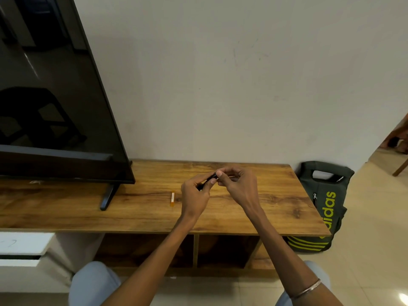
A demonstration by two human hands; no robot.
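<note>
— Wood-grain counter (143, 217) along a pale wall. Where is the thing being worked on?
— Just above the counter's middle. It is a slim black stick (209, 179), off the wood and caught between both hands.
— Which way does it lie?
— Its long axis slants from low and near on the left to high and farther on the right. The left grip (194, 195) has its fingers curled round the lower part. The right grip (238, 184) pinches the upper tip between thumb and fingertip.
— So the two meet end to end?
— Yes, the hands almost touch over it. I judge that any pull or twist would run along that slant, with the right grip drawing off to the right while the left one anchors the body.
— Anything near?
— A small orange-and-white piece (172, 198) lies flat on the wood just left of the left grip, so it is nearer that hand. A television (55, 96) stands well to the left, and a backpack (324, 206) sits on the floor beside the counter's right end.
</note>
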